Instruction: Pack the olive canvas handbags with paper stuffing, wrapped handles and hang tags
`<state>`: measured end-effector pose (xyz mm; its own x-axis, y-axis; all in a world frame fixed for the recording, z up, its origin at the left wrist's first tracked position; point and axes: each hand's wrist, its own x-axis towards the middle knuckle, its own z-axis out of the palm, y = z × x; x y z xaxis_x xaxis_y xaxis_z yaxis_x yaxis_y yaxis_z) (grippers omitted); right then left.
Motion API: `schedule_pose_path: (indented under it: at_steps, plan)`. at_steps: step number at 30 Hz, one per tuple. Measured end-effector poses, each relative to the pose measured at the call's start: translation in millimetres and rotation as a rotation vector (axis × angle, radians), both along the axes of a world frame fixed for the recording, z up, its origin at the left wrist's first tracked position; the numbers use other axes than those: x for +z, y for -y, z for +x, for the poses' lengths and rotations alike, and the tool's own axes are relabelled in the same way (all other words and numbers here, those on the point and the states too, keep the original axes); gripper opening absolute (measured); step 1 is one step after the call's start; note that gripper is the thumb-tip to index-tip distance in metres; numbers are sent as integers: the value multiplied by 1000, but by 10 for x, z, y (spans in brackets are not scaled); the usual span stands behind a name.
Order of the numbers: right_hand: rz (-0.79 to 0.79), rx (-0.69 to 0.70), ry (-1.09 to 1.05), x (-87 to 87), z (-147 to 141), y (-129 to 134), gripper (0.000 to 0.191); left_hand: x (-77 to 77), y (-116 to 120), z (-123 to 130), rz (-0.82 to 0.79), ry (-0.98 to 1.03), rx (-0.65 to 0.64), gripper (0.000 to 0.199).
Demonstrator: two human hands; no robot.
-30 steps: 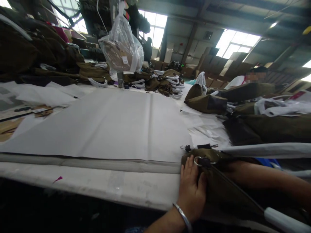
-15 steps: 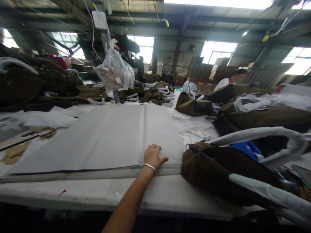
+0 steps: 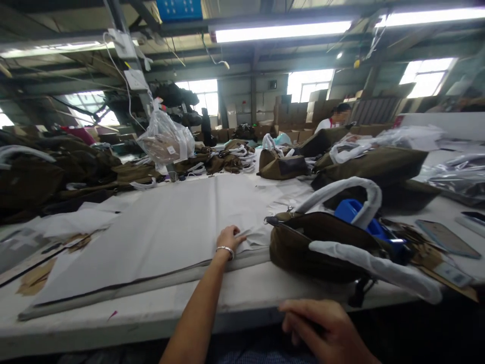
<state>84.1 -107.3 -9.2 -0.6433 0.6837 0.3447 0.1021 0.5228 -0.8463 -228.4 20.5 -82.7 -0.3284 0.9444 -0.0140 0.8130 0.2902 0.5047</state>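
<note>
My left hand rests on the stack of large white paper sheets, its fingers drawn in and pinching the top sheet, which wrinkles beside the thumb. Below the table's front edge, my right hand has its fingers curled together, and nothing shows in them. To the right of my left hand stands a dark olive bag with its top open and its handles wrapped in white. A blue object is behind the bag's opening.
More olive bags lie at the right and across the back. A plastic bag hangs from a post. Phones and brown tags lie at the right edge. A person is in the background.
My right hand has come into view at the bottom. My left hand's fingers have drawn in, and the paper beside them has wrinkled. The view has turned right and tilted up.
</note>
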Motion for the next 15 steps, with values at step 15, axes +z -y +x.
schedule_pose_path:
  at_steps: [15]
  plan:
    - [-1053,-109,-542,-555,-973,-731,88,380,954,-236,228,353,-10,29]
